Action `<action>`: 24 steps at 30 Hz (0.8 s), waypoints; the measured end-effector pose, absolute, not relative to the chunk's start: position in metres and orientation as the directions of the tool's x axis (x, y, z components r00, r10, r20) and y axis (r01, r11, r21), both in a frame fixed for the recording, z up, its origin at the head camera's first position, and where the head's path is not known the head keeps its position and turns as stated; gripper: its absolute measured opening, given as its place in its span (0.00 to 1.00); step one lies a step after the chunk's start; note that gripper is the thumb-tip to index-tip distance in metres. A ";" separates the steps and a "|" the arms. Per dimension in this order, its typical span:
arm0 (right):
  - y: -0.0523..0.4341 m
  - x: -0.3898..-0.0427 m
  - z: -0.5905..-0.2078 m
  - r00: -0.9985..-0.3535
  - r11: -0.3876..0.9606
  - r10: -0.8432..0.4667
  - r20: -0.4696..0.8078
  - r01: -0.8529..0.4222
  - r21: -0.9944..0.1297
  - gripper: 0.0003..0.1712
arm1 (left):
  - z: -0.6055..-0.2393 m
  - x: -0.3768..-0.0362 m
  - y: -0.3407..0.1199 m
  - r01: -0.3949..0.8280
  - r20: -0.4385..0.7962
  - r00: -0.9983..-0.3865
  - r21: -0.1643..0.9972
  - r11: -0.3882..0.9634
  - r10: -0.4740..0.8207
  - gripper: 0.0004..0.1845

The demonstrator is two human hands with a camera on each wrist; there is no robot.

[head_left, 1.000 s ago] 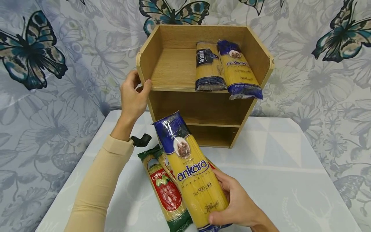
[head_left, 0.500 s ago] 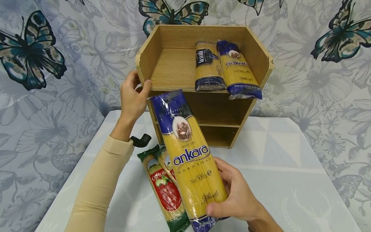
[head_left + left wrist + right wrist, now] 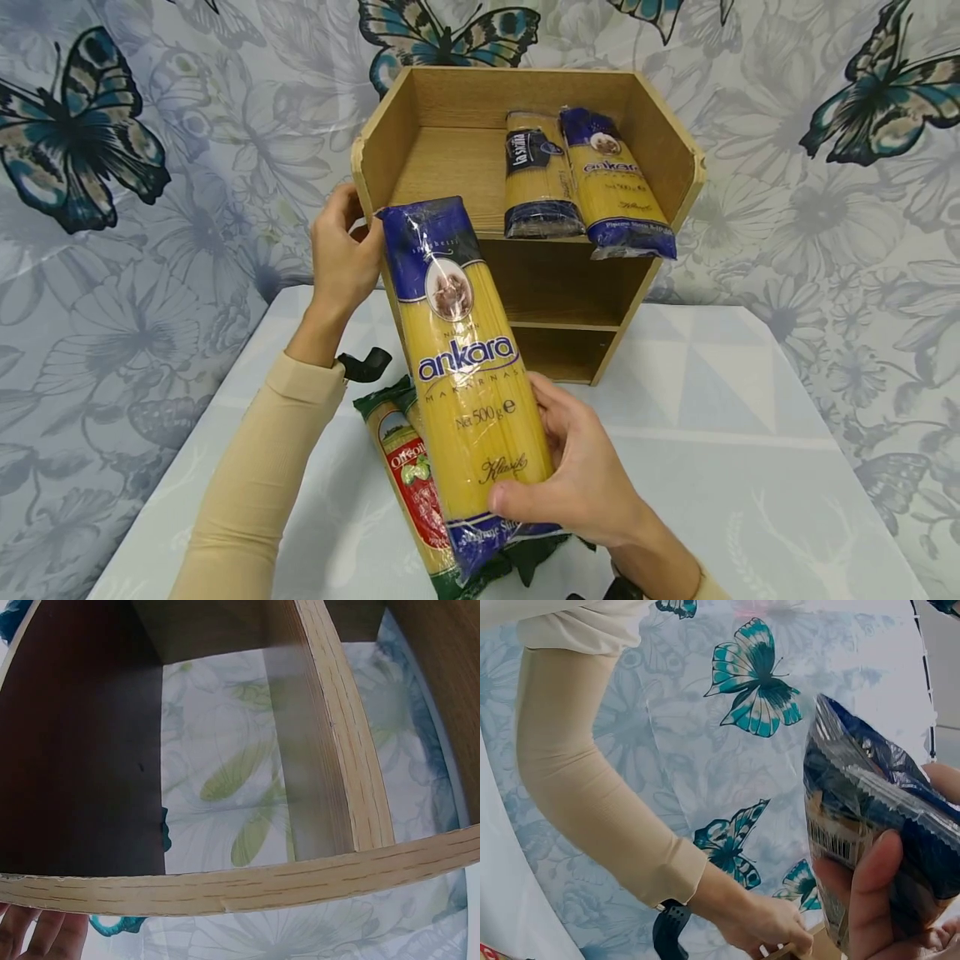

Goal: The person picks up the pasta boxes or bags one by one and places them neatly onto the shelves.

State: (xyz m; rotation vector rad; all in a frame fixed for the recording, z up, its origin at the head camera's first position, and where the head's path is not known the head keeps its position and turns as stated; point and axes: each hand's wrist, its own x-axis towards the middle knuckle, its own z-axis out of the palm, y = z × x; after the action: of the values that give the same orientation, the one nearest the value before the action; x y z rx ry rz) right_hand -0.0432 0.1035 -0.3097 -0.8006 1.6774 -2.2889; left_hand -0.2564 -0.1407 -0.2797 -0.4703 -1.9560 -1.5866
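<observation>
Spaghetti pack point(image 3: 465, 367) gripped by right fingers point(image 3: 525, 500) over white table point(image 3: 712, 433); butterfly wallpaper point(image 3: 112, 167) behind.

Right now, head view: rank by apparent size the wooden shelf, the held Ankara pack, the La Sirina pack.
1. wooden shelf
2. held Ankara pack, though nearness to the camera inflates it
3. La Sirina pack

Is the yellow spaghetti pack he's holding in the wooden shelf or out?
Out. The right hand holds the yellow-and-blue spaghetti pack before the wooden shelf.

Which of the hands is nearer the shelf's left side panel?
Left. The left hand grips the wooden shelf at that panel; the right hand holds the Ankara spaghetti pack lower, in front.
</observation>
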 end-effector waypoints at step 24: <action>0.082 -0.075 -0.272 -0.933 -0.292 -0.332 0.141 -0.041 -0.956 0.39 | -0.278 -0.254 -0.141 0.597 0.627 -0.775 0.767 0.237 -0.076 0.18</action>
State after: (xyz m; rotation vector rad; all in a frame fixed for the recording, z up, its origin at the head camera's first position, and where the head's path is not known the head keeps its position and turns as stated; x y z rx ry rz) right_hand -0.0751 0.0821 -0.2716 -0.4703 1.7458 -2.3395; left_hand -0.2539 -0.1406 -0.2785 -0.4751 -1.9612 -1.5831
